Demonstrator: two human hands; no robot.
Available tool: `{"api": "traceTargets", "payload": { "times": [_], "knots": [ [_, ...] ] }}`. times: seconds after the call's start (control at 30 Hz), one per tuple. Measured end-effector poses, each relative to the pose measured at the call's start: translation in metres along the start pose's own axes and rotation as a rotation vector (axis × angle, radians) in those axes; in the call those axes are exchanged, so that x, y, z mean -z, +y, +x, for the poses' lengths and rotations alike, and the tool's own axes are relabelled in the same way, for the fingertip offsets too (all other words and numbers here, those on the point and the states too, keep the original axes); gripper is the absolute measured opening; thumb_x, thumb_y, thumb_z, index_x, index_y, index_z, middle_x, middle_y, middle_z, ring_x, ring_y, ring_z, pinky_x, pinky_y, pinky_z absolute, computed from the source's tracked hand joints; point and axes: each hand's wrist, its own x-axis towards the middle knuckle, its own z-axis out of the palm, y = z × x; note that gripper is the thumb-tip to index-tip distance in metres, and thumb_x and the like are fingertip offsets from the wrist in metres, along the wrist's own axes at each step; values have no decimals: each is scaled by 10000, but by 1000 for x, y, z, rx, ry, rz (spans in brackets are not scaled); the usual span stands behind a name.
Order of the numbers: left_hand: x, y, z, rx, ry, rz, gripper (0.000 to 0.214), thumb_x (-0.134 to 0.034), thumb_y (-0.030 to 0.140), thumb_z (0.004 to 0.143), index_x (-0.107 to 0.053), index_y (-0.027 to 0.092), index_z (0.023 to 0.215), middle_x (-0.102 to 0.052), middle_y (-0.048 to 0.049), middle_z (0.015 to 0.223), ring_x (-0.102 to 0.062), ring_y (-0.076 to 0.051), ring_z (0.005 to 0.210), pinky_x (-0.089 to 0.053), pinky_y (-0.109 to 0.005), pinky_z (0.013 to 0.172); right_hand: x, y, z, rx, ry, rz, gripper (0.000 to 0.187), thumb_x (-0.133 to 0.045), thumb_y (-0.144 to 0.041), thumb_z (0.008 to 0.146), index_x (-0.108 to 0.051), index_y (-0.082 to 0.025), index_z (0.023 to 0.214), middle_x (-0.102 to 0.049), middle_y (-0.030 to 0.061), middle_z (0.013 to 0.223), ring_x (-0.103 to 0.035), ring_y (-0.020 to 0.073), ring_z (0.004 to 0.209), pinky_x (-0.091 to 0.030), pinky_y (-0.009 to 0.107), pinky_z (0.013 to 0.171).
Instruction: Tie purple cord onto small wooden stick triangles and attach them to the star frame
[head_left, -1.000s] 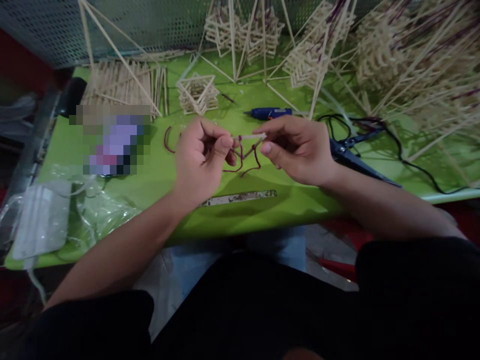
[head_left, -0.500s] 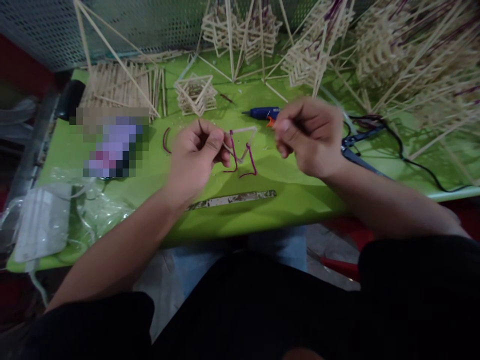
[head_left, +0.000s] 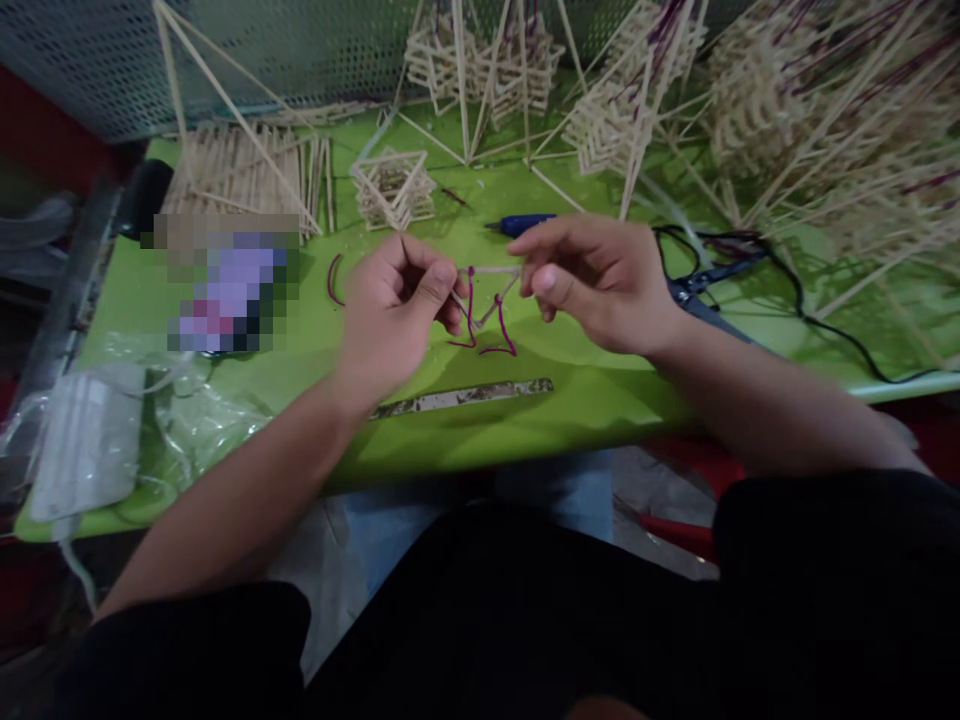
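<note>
Thread-wrapped stick frame (head_left: 495, 270) is pinched by left hand (head_left: 394, 310) and right hand (head_left: 600, 285).

A blue glue gun (head_left: 525, 223) lies mid-frame on the green bench (head_left: 600, 400); stick lattices (head_left: 394, 187) stand above, scissors (head_left: 701, 290) right.

Open table (head_left: 592, 405) front, stick frames (head_left: 615, 125) crowding behind

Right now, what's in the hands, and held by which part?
Both hands hold a small stick frame wrapped with purple wire: the left hand pinches its left end, the right hand pinches the right end of the top stick.
</note>
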Motion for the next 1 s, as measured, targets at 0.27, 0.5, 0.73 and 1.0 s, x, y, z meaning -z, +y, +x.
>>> {"api": "traceTargets", "payload": {
  "times": [0.27, 0.5, 0.73, 1.0],
  "knots": [
    [-4, 2, -2, 199, -74, -100, 349, -875, 417, 1108, -689, 201, 907, -761, 13, 782, -703, -103, 582, -575, -199, 529, -13, 3, -2, -68, -159, 197, 371, -990, -509, 985, -823, -181, 1026, -791, -2, 814, -619, 72, 535, -525, 203, 482],
    [-12, 7, -2, 430, -89, -313, 367, -855, 276, 1116, -674, 179, 812, -727, 19, 703, -651, -88, 508, -543, -181, 478, -21, 10, -4, -229, -213, 452, 362, -996, -486, 985, -856, -155, 1032, -715, -29, 689, -484, 43, 498, -328, 174, 427],
    [-15, 12, -4, 523, -189, -356, 396, -923, 346, 1067, -678, 171, 809, -715, 17, 672, -628, -89, 473, -533, -195, 460, -29, 18, -8, -276, -216, 652, 284, -985, -421, 1001, -886, -166, 1076, -683, -38, 676, -565, 60, 574, -394, 167, 519],
    [-13, 13, -5, 499, -219, -342, 444, -937, 395, 1055, -644, 182, 799, -710, 9, 666, -632, -104, 487, -538, -208, 471, -29, 15, -11, -273, -186, 644, 299, -1022, -408, 959, -825, -183, 972, -688, -38, 648, -571, 74, 567, -369, 201, 538]
  ]
}}
